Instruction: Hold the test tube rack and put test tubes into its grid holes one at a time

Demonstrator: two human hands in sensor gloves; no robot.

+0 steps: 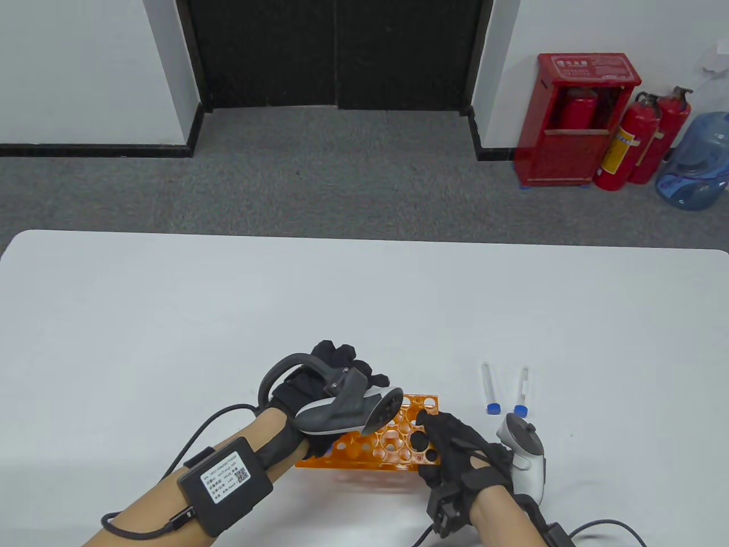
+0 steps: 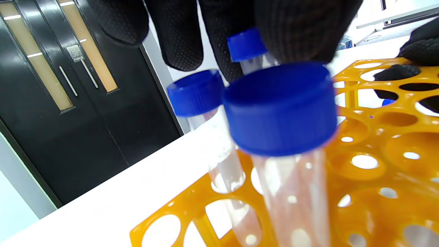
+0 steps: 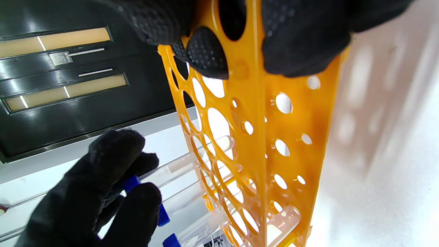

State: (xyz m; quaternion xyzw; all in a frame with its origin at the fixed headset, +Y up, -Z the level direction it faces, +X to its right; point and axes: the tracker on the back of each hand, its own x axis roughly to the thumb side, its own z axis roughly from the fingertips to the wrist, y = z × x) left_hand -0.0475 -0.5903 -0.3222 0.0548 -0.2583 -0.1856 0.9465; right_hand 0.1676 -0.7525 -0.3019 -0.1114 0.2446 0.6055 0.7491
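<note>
An orange test tube rack (image 1: pixel 393 441) lies near the table's front edge. My right hand (image 1: pixel 453 447) grips its right end; in the right wrist view its fingers (image 3: pixel 301 37) clamp the rack's edge (image 3: pixel 260 137). My left hand (image 1: pixel 339 367) is over the rack's left part. In the left wrist view its fingers (image 2: pixel 295 31) pinch the blue cap of a tube (image 2: pixel 245 44) that stands in a hole. Two more blue-capped tubes (image 2: pixel 279 106) (image 2: pixel 195 91) stand in the rack (image 2: pixel 377 154). Two loose tubes (image 1: pixel 490 387) (image 1: pixel 522 390) lie right of the rack.
The white table (image 1: pixel 228 313) stretches far beyond the rack. Cables trail from both forearms at the front edge. Past the table is grey carpet, with a red extinguisher cabinet (image 1: pixel 575 119) and a water jug (image 1: pixel 697 159) at the back right.
</note>
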